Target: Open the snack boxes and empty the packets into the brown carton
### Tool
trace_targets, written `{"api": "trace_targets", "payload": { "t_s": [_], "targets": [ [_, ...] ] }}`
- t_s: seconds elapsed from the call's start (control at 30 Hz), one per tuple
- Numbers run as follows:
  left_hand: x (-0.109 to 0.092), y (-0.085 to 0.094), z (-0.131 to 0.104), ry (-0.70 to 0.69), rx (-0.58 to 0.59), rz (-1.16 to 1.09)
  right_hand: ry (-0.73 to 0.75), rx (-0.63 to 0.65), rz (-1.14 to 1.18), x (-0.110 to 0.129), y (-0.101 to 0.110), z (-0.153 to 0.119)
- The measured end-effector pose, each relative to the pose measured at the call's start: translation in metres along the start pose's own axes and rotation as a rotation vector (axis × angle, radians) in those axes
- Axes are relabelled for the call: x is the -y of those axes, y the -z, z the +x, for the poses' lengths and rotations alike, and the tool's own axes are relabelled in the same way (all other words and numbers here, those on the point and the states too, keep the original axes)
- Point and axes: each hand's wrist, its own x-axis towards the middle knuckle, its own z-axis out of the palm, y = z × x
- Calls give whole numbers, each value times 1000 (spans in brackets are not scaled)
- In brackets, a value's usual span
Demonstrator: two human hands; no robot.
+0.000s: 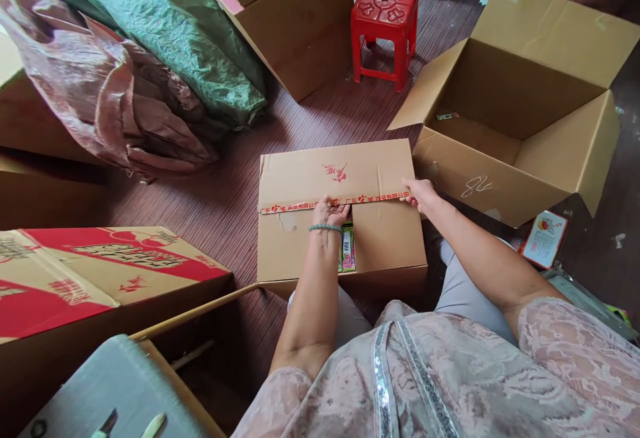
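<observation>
A cardboard box (390,241) sits on the floor in front of my knees. Its far flap (300,178) lies across the top, with a strip of red-printed tape (287,209) along the near edge. My left hand (330,213), palm turned up, pinches that edge near the middle, fingers partly hidden beneath the flap. At the right end, my right hand (421,196) grips the same edge between thumb and fingers. Through a gap beside my left wrist, several green and pink packets (349,248) show inside the box.
An open cardboard box (465,165) holding one small packet (447,116) stands at the right. Beyond are a red stool (385,31) and a tall carton (300,31). Green sacking (185,38) and a red-and-tan box (125,258) lie left, above a grey padded surface (115,385) with tools.
</observation>
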Motion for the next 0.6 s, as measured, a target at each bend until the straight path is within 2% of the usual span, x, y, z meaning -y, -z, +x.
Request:
{"api": "trace_targets", "payload": {
  "t_s": [0.13, 0.37, 0.6],
  "targets": [
    [2, 1, -2, -10, 4, -22, -42, -51, 90, 2, -3, -8],
    [4, 6, 0, -43, 28, -59, 120, -181, -56, 13, 2, -9],
    [4, 12, 16, -41, 46, -49, 108, -169, 35, 31, 1, -17]
  ]
}}
